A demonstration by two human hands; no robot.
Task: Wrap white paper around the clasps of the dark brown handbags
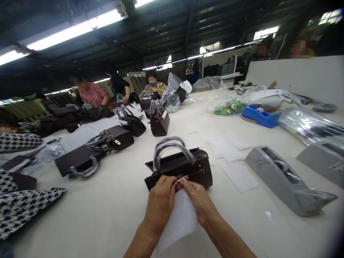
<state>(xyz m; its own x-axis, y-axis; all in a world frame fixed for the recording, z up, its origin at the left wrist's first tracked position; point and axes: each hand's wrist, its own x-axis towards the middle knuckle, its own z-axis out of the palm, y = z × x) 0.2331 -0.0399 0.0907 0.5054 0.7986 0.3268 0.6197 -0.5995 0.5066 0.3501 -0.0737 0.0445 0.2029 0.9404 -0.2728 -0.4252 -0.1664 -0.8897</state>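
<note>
A dark brown handbag (206, 168) stands upright on the white table in front of me, its top gaping and its two handles (172, 145) wrapped in clear plastic. At its front, my left hand (162, 197) and my right hand (199, 200) pinch a small gold metal clasp (180, 180) from either side. The fingertips of both hands nearly meet there and hide part of the clasp. A translucent white sheet (182, 218) hangs below the clasp, between my hands; whether a finger grips it I cannot tell.
Grey tape dispensers (279, 179) and a blue one (260, 116) stand to the right, beside thin white sheets (239, 173). More brown handbags (159, 123) line the left and back. Houndstooth cloth (24, 204) lies at left. Co-workers (92, 94) are across the table.
</note>
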